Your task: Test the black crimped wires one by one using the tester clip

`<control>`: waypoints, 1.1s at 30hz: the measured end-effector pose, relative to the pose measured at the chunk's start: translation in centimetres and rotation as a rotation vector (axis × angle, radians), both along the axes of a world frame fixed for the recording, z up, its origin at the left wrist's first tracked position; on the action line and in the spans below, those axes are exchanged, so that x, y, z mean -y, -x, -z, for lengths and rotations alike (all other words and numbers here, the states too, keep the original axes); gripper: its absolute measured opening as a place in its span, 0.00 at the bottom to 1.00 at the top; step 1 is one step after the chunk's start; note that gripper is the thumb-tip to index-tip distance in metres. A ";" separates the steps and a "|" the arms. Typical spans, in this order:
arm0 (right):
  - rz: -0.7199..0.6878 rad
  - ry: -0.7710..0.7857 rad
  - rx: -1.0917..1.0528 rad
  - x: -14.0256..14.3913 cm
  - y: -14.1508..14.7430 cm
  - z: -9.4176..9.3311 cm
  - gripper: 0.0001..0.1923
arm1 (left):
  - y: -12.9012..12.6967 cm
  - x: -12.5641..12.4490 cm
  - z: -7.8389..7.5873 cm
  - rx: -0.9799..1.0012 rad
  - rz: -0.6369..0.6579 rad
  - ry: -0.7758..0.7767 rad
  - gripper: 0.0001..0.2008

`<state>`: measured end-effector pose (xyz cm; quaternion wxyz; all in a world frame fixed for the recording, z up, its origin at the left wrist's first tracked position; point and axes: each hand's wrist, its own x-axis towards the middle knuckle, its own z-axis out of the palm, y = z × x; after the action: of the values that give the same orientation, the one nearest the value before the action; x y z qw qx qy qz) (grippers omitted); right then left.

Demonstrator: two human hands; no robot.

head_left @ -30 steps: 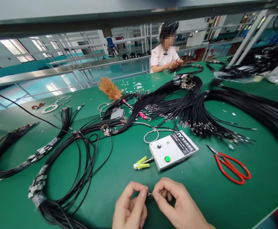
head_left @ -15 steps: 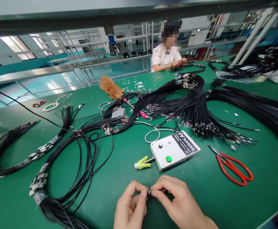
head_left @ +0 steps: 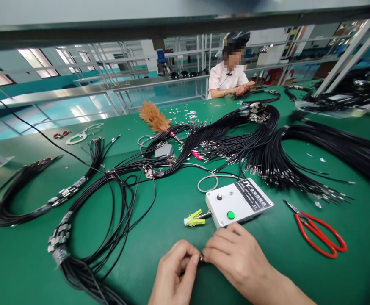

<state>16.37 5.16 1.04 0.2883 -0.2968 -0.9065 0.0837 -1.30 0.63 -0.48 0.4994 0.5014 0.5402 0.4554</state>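
Note:
Just in front of the grey box, my left hand [head_left: 178,271] and my right hand [head_left: 238,259] meet fingertip to fingertip. Both are closed in a pinch on a thin wire end [head_left: 201,258], of which only a small copper-coloured bit shows between them. The rest of the wire is hidden by the fingers. Nearest to my right hand is the grey box [head_left: 218,212] with a black knob and a green button [head_left: 230,215]. A yellow-green clip [head_left: 195,218] sits on the metal shaft at its left side.
Red-handled scissors [head_left: 321,233] lie to the right. Bundles of black cables [head_left: 89,192] spread over the left and across the green table [head_left: 159,212]. A brush [head_left: 155,117] lies behind them. Across the table a person [head_left: 227,78] sits with hands together. A shelf edge crosses overhead.
My right hand has rolled over so its back shows more, its fingers now folded closer to the wire end. The whole view has shifted slightly, so the table things appear farther right.

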 end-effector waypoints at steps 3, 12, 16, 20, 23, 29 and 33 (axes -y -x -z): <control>0.118 -0.059 0.084 -1.7 0.7 -0.8 0.04 | 1.1 -1.1 -0.6 0.070 -0.046 0.131 0.21; 0.195 -0.137 0.427 -5.8 3.9 0.1 0.09 | 2.7 -4.6 -0.1 0.022 -0.122 0.091 0.17; 0.191 -0.140 0.426 -6.0 3.8 0.1 0.10 | 2.8 -5.2 1.1 0.013 -0.116 0.101 0.15; 0.186 -0.133 0.421 -6.0 3.8 -0.2 0.10 | 2.8 -5.4 1.5 -0.007 -0.106 0.113 0.14; 0.184 -0.132 0.421 -6.1 3.7 -0.2 0.10 | 2.8 -5.5 1.7 -0.021 -0.100 0.120 0.13; 0.194 -0.128 0.416 -6.0 3.8 0.2 0.08 | 2.6 -5.6 2.0 -0.018 -0.106 0.123 0.14; 0.205 -0.106 0.389 -5.8 3.9 -0.3 0.09 | 2.6 -5.7 2.1 -0.001 -0.108 0.126 0.14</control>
<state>12.46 10.93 1.33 0.1301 -0.3825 -0.9132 -0.0529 -3.86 6.32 -2.55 0.5045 0.4395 0.5941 0.4465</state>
